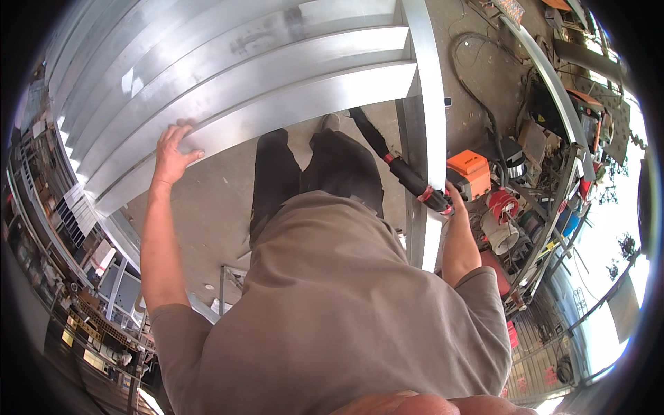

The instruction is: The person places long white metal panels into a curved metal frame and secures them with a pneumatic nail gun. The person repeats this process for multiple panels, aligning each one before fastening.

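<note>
My left hand [171, 153] lies on the nearest slat [277, 119] of a large silver metal frame, thumb apart from the fingers. Its fingertips reach over the slat's upper edge. On the right, my right hand [456, 202] is closed around the end of a long black tool with red rings [413, 181]; its exact kind I cannot make out. The tool slants past the frame's upright side rail [434, 124], and a black sleeve or hose runs from its far end toward my legs. Part of the right hand's grip is hidden.
An orange-topped box [470, 170] stands on the floor beyond the right rail. Near it are a red reel-like item [503, 205], a white bucket [503, 238] and a loose black cable [477, 97]. Cluttered shelves line the left side.
</note>
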`<state>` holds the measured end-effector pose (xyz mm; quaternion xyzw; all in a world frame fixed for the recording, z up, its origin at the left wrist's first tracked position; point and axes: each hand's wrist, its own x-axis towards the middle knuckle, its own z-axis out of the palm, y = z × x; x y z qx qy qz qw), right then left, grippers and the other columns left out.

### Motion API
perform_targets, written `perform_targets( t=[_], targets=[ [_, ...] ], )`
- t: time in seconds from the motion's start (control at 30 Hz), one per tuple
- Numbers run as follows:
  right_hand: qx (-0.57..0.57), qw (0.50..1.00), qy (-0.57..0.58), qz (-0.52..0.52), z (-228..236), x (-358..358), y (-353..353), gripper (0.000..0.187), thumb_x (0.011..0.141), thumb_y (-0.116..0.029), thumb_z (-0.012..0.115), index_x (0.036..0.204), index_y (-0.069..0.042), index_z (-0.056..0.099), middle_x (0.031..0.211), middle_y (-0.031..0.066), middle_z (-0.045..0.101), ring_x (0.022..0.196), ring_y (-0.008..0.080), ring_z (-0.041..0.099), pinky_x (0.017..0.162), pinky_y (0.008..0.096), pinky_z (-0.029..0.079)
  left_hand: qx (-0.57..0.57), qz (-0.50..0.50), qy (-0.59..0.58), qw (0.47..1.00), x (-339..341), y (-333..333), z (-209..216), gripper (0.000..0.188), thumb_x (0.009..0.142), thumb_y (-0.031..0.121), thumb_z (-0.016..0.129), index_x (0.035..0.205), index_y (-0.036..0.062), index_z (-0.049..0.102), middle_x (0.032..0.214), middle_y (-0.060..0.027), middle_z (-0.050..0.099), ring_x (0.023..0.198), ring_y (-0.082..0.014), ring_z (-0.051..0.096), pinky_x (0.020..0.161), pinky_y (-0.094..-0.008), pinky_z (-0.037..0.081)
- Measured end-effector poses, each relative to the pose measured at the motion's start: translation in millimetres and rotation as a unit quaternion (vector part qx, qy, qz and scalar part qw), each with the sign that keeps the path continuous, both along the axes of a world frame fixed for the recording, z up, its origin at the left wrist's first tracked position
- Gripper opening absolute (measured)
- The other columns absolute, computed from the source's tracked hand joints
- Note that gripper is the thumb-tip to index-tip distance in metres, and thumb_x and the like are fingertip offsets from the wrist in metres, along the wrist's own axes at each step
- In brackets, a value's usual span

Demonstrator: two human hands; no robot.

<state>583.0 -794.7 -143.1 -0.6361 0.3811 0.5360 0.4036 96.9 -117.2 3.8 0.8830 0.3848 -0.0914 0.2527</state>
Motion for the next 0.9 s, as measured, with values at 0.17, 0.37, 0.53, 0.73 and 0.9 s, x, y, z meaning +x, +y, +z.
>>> perform_targets(
  t=[0.17,0.37,0.53,0.73,0.9],
  targets=[
    [0.042,0.989,-0.031,-0.139,10.5,-5.1,-16.2,0.031,0.094,-0.031,0.069,0.112,-0.005,0.07,0.096,0.009,0.074,0.086,0.0256,0.072,0.081,0.0385,0.059,-0.006,-0.01,-0.009,1.0,3.7,-1.9,4.0,0.067,0.063,0.019,0.094,0.123,0.0077,0.067,0.121,-0.009,0.064,0.117,-0.0336,0.057,0.103,-0.0457,0.047],
    [0.106,0.922,-0.265,-0.263,154.1,-1.7,-16.4,0.021,0.085,-0.016,0.068,0.102,-0.004,0.065,0.087,0.0075,0.069,0.078,0.0262,0.069,0.077,0.0395,0.06,-0.01,-0.018,-0.024,1.0,1.4,-0.6,4.6,0.068,0.065,0.019,0.092,0.126,0.0059,0.064,0.122,-0.0106,0.063,0.119,-0.0349,0.056,0.104,-0.0458,0.046],
    [0.303,0.872,-0.359,-0.139,339.8,4.2,38.0,0.032,0.097,-0.032,0.058,0.111,-0.004,0.062,0.099,0.0089,0.065,0.091,0.0214,0.066,0.082,0.0378,0.055,0.0,-0.021,-0.03,0.999,-4.5,0.0,2.6,0.068,0.063,0.02,0.093,0.125,0.0096,0.066,0.125,-0.0078,0.065,0.118,-0.0334,0.057,0.102,-0.0466,0.047],
    [0.041,0.676,-0.734,-0.051,480.9,-11.9,172.8,0.053,0.102,-0.039,0.046,0.135,0.001,0.056,0.111,0.0129,0.063,0.085,0.0186,0.064,0.07,0.0294,0.052,0.009,-0.024,-0.04,0.999,-6.4,3.9,0.3,0.066,0.065,0.025,0.092,0.125,0.0113,0.067,0.125,-0.0068,0.066,0.119,-0.0323,0.057,0.102,-0.0459,0.046],
    [0.194,0.669,-0.706,0.128,526.4,-1.8,233.4,0.054,0.104,-0.04,0.05,0.139,0.001,0.053,0.11,0.0114,0.06,0.094,0.0181,0.062,0.077,0.0304,0.052,-0.011,-0.011,-0.016,1.0,-4.9,5.9,3.9,0.065,0.067,0.03,0.091,0.126,0.0118,0.068,0.125,-0.0055,0.066,0.122,-0.031,0.057,0.103,-0.0452,0.045]
  ],
)
